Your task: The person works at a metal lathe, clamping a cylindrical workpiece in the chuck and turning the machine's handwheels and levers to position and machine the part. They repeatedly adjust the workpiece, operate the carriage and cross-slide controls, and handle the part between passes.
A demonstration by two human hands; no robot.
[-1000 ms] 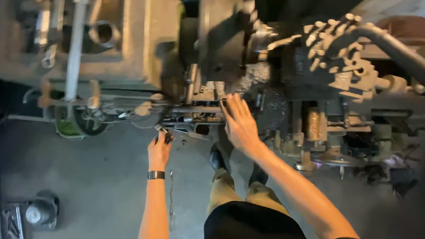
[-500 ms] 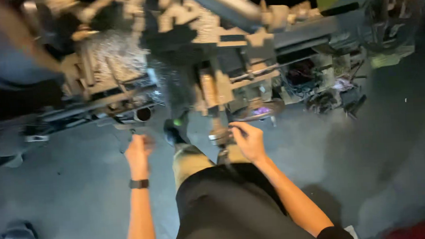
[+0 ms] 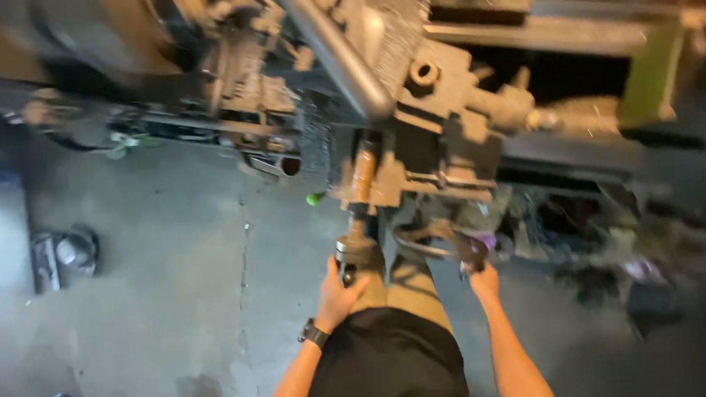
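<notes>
Gripping lathe crank (image 3: 354, 253) and handwheel (image 3: 437, 241), both hands.

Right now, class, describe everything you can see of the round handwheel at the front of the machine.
The handwheel is a thin dark metal ring, seen tilted and blurred. It sits low on the front of the grimy machine, above the concrete floor. The right hand grips its near edge at a small handle. The left hand is apart from it, holding a crank knob.

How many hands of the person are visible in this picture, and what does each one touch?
2. The left hand grips a round dial handle on the machine. The right hand holds the rim of a handwheel. No other hands are visible.
</notes>
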